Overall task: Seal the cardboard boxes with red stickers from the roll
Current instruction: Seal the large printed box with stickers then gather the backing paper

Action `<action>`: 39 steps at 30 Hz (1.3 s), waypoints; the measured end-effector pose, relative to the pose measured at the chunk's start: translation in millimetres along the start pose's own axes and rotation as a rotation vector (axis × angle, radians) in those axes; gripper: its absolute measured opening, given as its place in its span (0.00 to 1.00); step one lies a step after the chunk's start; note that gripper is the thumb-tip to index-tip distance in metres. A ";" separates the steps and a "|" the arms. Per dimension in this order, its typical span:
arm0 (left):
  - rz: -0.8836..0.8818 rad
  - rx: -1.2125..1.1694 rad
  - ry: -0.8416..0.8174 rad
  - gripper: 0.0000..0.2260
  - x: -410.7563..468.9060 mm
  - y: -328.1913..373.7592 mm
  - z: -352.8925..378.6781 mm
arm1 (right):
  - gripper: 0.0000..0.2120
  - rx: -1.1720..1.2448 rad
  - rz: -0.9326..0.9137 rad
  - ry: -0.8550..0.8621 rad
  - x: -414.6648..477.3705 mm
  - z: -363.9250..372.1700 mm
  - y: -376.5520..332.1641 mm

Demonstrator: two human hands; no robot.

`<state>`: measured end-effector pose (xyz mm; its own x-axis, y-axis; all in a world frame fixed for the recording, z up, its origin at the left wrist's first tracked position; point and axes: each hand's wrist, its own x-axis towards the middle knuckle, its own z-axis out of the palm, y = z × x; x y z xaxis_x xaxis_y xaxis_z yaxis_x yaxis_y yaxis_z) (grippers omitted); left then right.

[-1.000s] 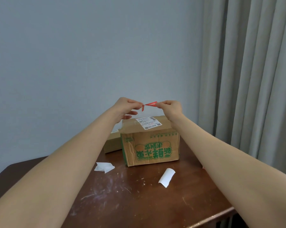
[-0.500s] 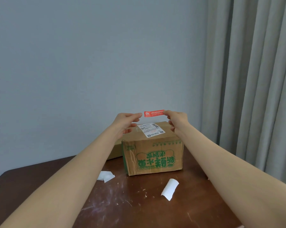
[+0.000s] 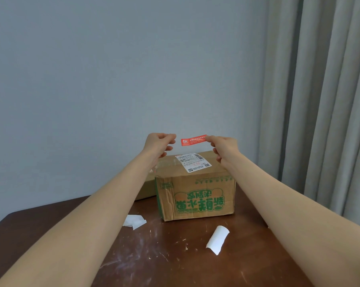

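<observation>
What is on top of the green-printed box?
A white shipping label lies on it. The red sticker is above, not touching. The left hand and right hand hide its rear corners.

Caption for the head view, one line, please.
Right hand pinches a red sticker above the cardboard box on the wooden table; curled left hand sits just clear of it.

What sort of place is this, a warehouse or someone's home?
Most likely a room in a home or small office, not a warehouse: one worn wooden table, long grey curtains at the right, and a plain wall. The right hand holds a red sticker by a labelled box.
</observation>
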<state>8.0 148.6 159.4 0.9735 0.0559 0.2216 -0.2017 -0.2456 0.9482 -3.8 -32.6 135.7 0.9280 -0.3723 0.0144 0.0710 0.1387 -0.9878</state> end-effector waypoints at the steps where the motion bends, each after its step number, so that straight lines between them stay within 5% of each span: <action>1: -0.002 0.013 -0.009 0.10 0.6 0.1 -0.3 | 0.07 0.005 -0.001 0.000 0.9 1.8 0.2; 24: -0.083 0.104 0.060 0.12 21.2 -29.5 -29.3 | 0.14 -0.233 0.016 -0.042 6.3 45.2 11.3; 39: -0.100 0.167 0.085 0.12 32.7 -44.0 -37.5 | 0.04 -0.594 -0.172 -0.103 14.8 58.8 20.2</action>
<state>44.7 197.5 133.5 0.9737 0.1680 0.1536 -0.0772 -0.3912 0.9171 32.9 18.6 125.0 0.9539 -0.2495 0.1666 0.0345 -0.4605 -0.8870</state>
